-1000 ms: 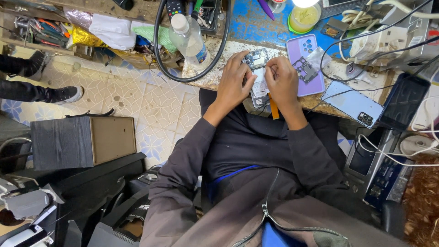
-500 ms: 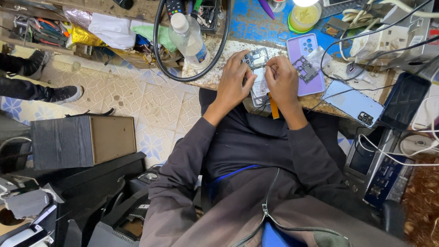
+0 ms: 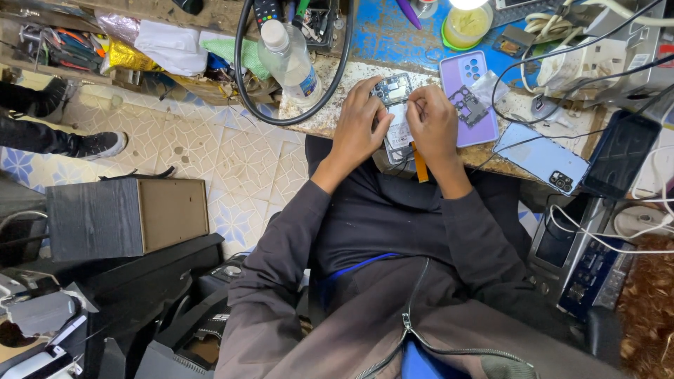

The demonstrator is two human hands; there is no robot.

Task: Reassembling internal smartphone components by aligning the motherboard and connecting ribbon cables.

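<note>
An opened phone (image 3: 394, 112) with its back removed lies at the edge of the worn workbench (image 3: 330, 112). My left hand (image 3: 359, 126) grips its left side, fingers curled over the exposed board. My right hand (image 3: 434, 125) holds the right side, fingertips pressing near the top of the phone. An orange flex strip (image 3: 420, 163) hangs from under the phone between my wrists. A purple phone back cover (image 3: 469, 105) with a small metal frame on it lies just right of my right hand.
A clear plastic bottle (image 3: 289, 60) and a looped black cable (image 3: 246, 77) lie left of the phone. A light blue phone (image 3: 542, 158), a black phone (image 3: 619, 154), a yellow-lidded jar (image 3: 467, 22) and white cables sit to the right. A dark speaker box (image 3: 123, 214) stands on the tiled floor.
</note>
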